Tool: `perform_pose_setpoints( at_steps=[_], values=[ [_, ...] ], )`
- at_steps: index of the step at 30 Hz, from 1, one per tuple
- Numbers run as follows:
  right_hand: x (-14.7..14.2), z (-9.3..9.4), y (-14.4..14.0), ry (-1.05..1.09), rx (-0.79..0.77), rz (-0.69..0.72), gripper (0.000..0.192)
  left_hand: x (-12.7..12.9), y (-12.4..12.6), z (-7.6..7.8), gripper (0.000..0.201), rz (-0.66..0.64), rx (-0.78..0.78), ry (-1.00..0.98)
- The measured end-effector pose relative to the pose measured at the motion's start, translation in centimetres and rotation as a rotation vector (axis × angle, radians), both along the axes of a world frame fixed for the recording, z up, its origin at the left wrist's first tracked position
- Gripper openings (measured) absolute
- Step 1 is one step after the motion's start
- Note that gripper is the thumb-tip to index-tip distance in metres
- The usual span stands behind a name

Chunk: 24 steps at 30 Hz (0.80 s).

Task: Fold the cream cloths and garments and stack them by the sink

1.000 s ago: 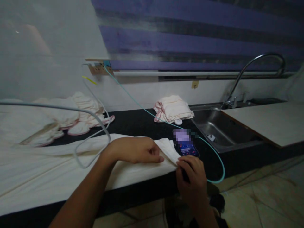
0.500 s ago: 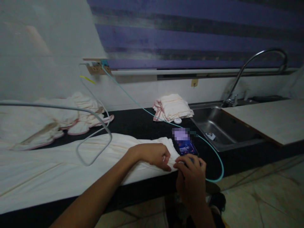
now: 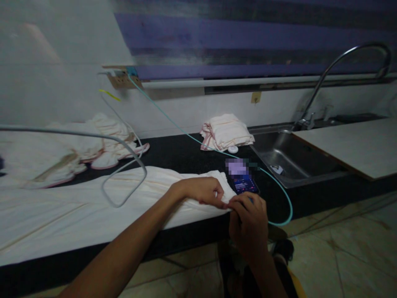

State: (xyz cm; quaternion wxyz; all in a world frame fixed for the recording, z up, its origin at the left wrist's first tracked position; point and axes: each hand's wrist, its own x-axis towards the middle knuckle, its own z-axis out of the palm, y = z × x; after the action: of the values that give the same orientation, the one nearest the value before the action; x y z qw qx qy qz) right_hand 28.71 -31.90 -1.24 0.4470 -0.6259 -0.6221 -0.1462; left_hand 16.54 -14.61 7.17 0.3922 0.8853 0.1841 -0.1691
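Note:
A long white cloth (image 3: 124, 207) with thin tan stripes lies along the counter's front edge. My left hand (image 3: 203, 191) rests on its right end with fingers curled into the fabric, closed on it. The left thumb reaches out to the fingertips of my right hand (image 3: 249, 217). At the cloth's front right corner, my right hand pinches the hem between thumb and fingers. The exact grip is partly hidden by the knuckles. Just behind the right hand lies a phone (image 3: 245, 184) with its screen lit.
Folded white cloths (image 3: 231, 129) sit by the wall, with a small white round object (image 3: 233, 149) in front. Crumpled cloths (image 3: 62, 149) lie at the left. A grey cable (image 3: 111, 140) loops over the white cloth; a teal cable (image 3: 290, 207) hangs past the counter edge. A sink (image 3: 297, 159) and a board (image 3: 350, 145) are at the right.
My left thumb and fingers have moved right, so the thumb now meets the right fingertips at the cloth's corner. The view has tipped slightly, and the whole scene sits higher.

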Motion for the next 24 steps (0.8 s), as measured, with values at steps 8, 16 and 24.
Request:
perform_pose_setpoints(
  at_steps=[8, 16, 24],
  values=[
    [0.20, -0.14, 0.13, -0.013, 0.006, 0.015, 0.018, -0.08, 0.11, -0.09, 0.041, 0.001, -0.016, 0.011],
    [-0.06, 0.02, 0.16, 0.013, 0.019, 0.015, 0.019, -0.14, 0.01, -0.15, 0.044, 0.012, 0.011, 0.016],
    [-0.37, 0.40, 0.09, 0.031, 0.023, 0.024, 0.021, -0.02, 0.07, -0.37, 0.043, 0.010, 0.052, 0.010]
  ],
)
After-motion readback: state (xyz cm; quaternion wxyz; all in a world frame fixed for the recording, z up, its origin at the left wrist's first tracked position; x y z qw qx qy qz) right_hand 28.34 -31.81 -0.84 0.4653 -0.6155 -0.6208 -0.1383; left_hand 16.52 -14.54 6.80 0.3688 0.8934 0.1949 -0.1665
